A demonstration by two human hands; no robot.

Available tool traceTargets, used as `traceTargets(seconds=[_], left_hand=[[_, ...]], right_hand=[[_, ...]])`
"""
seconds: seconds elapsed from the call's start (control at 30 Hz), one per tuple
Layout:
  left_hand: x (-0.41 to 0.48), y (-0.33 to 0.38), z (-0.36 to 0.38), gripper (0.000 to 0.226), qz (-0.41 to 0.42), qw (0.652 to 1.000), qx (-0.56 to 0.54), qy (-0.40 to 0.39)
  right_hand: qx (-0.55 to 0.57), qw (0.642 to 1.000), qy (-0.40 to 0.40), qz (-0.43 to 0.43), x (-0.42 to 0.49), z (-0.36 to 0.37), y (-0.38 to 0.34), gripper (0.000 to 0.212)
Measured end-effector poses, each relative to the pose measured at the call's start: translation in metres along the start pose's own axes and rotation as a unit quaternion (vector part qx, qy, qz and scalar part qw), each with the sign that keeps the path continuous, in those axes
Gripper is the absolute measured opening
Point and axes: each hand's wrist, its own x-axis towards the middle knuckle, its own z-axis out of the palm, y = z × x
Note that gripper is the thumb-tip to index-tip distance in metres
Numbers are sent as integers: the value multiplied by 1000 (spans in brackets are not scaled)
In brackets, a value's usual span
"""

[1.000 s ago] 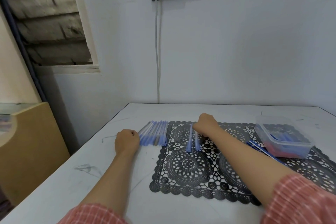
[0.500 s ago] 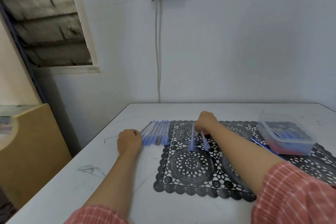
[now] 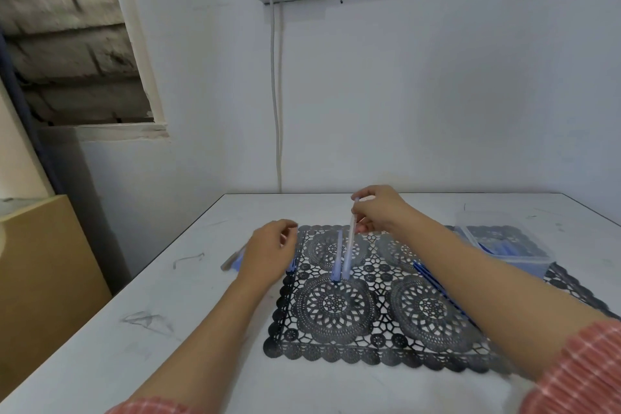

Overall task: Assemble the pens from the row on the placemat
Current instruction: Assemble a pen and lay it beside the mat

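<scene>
A black lace placemat (image 3: 336, 343) lies on the white table. My right hand (image 3: 378, 208) pinches the top end of a pale blue pen barrel (image 3: 349, 242), whose lower end points down at the mat. A second blue pen piece (image 3: 337, 257) lies on the mat just left of it. My left hand (image 3: 268, 252) hovers with loosely curled fingers over the row of blue pens (image 3: 235, 260) at the mat's left edge and hides most of them.
A clear plastic box (image 3: 504, 245) with blue pen parts stands at the back right of the mat. Dark blue refills (image 3: 437, 286) lie on the mat beside my right forearm. A wall socket and cable are behind the table. A wooden cabinet (image 3: 40, 272) stands at the left.
My right hand has lifted one pen barrel off the mat by its far end. My left hand has moved right, over the row of pens, and loosened from a fist.
</scene>
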Motion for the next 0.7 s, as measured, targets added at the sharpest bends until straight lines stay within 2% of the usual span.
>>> traceTargets(seconds=[0.17, 0.3, 0.47, 0.53, 0.6, 0.7], left_hand=[[-17, 38, 11, 30, 39, 995, -78, -51], [-24, 49, 20, 31, 72, 995, -40, -55], [-22, 40, 27, 12, 125, 992, 16, -27], [-23, 37, 27, 13, 147, 988, 39, -2], [-24, 36, 28, 14, 172, 983, 52, 19], [-24, 35, 29, 19, 224, 973, 47, 35]], right_hand=[[66, 997, -19, -30, -26, -12, -4, 13], [104, 993, -50, -34, -43, -19, -1, 11], [115, 990, -73, -38, -58, -27, 10, 11], [64, 994, -60, -64, -61, -31, 18, 8], [-52, 992, -28, -110, -63, -35, 28, 6], [-257, 948, 7, -188, -65, -40, 37, 6]])
